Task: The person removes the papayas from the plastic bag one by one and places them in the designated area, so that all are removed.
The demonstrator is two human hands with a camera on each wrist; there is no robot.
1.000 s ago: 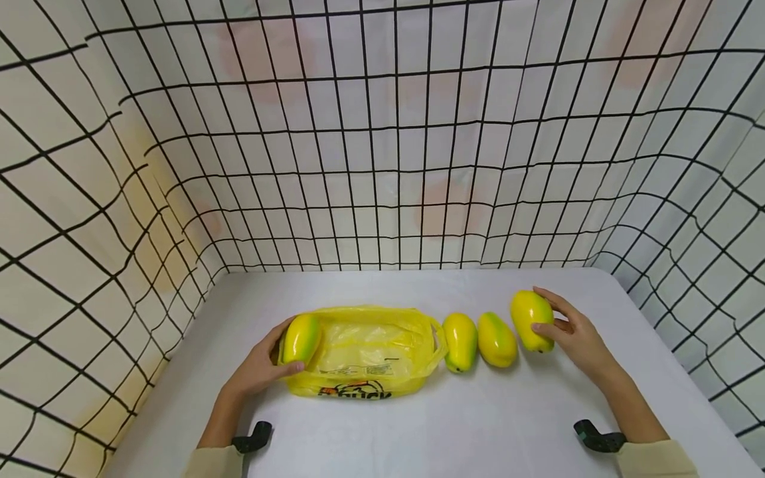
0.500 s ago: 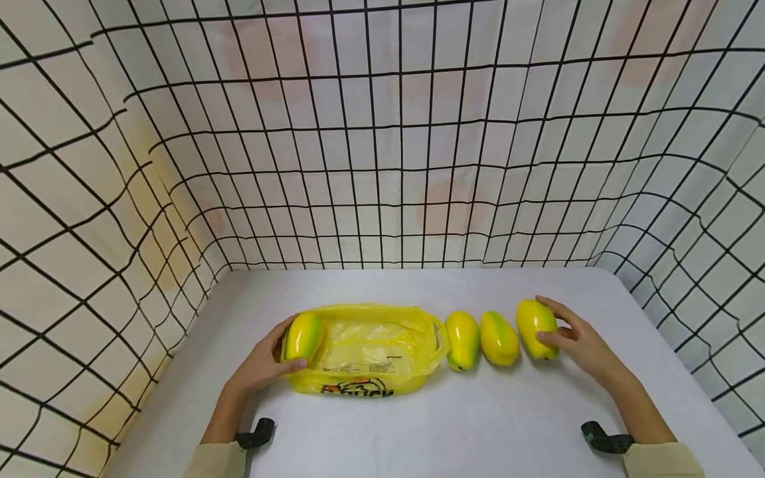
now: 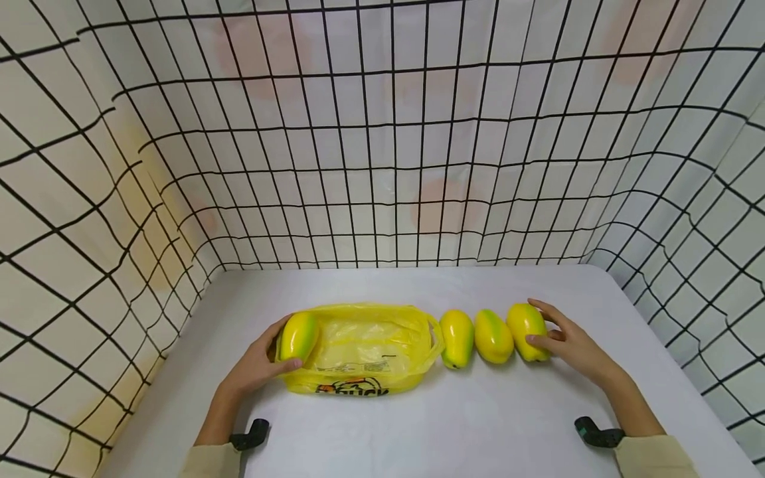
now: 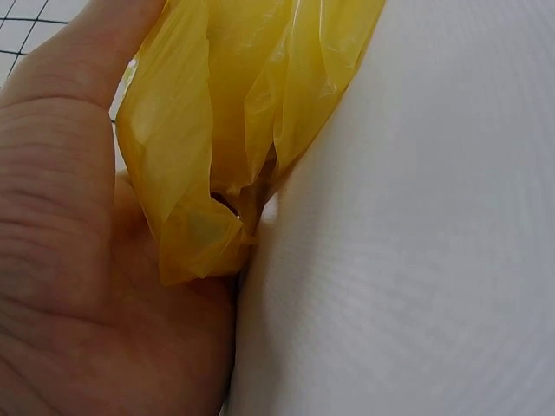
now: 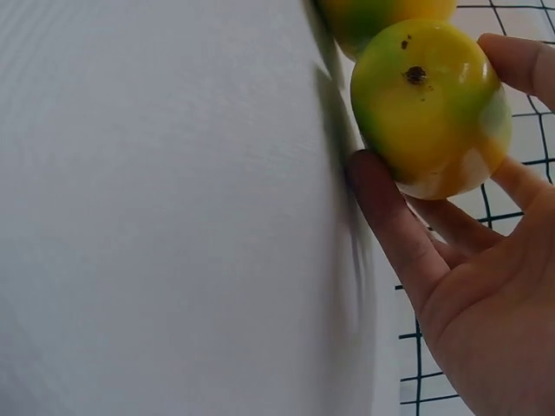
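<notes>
A yellow plastic bag (image 3: 364,345) with dark print lies spread on the table, its handle loop at the right. At its left end is a yellow-green mango (image 3: 300,336). My left hand (image 3: 258,358) holds that mango, thumb at its near end and fingers mostly hidden. In the left wrist view the bunched bag end (image 4: 199,234) hangs before my palm. To the right of the bag are two more mangoes, one (image 3: 457,338) beside the handle and another (image 3: 493,336). My right hand (image 3: 568,342) grips a mango (image 3: 526,330) at the row's right end, thumb in front and fingers behind.
A white-covered table (image 3: 430,431) lies under everything. Black wire mesh (image 3: 394,146) with white cloth behind it rises at the back and both sides. Dark devices (image 3: 254,435) are strapped to both wrists.
My right hand has lowered its mango toward me and down beside the other two on the table. The left hand, its mango and the bag stay where they were; the head view shifts slightly.
</notes>
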